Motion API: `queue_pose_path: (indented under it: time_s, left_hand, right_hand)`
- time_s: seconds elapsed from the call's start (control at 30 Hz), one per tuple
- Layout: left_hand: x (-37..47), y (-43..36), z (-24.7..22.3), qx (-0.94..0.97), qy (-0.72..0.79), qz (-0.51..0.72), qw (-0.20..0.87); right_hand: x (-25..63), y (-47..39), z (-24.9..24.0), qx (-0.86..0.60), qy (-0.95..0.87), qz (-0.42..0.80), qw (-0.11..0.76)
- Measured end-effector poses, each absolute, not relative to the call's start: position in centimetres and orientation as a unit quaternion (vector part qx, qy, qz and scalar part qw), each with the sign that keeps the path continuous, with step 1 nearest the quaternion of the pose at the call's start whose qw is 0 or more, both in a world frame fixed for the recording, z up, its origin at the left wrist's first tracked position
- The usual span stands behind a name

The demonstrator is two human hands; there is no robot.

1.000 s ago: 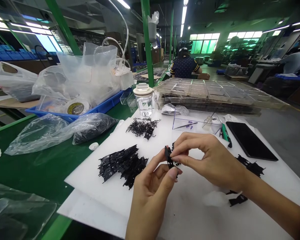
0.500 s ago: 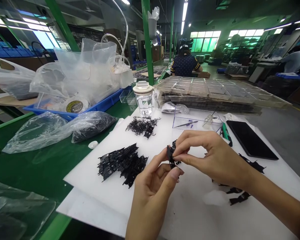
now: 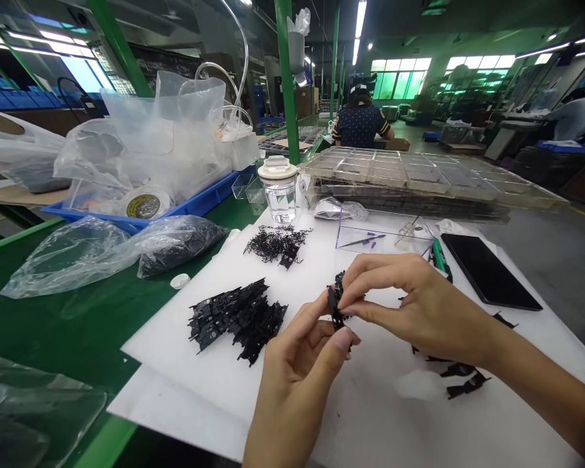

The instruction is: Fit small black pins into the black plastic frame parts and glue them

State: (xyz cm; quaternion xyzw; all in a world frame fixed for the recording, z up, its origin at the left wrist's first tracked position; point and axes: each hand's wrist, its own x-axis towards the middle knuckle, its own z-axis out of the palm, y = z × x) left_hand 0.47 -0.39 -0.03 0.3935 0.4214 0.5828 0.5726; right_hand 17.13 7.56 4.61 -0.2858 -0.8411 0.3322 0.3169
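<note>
A small black plastic part [image 3: 335, 308] is gripped between the thumb and fingers of my left hand [image 3: 305, 367]. My right hand [image 3: 409, 302] has its thumb and index finger pinched at the upper side of this part; whether a smaller piece sits between those fingertips is hidden. Left of my hands lies a pile of flat black parts [image 3: 236, 318] on the white sheet [image 3: 175, 377]. Behind it is a heap of tiny black pieces [image 3: 277, 246]. More small black pieces show partly behind my fingers, and several black parts [image 3: 468, 385] lie under my right forearm.
A lidded jar [image 3: 279, 192] stands behind the heap. A black phone-like slab [image 3: 490, 272] and green tool [image 3: 439, 255] lie at right. Clear trays [image 3: 419, 170] are stacked behind. At left are a blue tray [image 3: 199, 198] and plastic bags [image 3: 175, 244]. A person [image 3: 361, 120] sits farther back.
The view has shifted very slightly. Both hands stay nearly in place around the black part, which is turned a little; my right hand now covers more of the black parts at right.
</note>
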Motion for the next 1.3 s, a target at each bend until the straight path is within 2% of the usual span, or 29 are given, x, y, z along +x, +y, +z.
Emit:
queue_pose_path:
  time_s: [0.47, 0.77, 1.3]
  left_hand:
    - [0.43, -0.49, -0.22, 0.419, 0.424, 0.58, 0.555]
    - [0.67, -0.59, 0.02, 0.419, 0.473, 0.581, 0.513]
    - [0.62, -0.54, 0.23, 0.406, 0.44, 0.605, 0.525]
  right_hand:
    - [17.5, 7.79, 4.53, -0.262, -0.86, 0.313, 0.307]
    - [17.28, 7.97, 4.41, -0.297, -0.829, 0.356, 0.312]
    - [17.19, 8.2, 4.06, -0.288, -0.822, 0.359, 0.334]
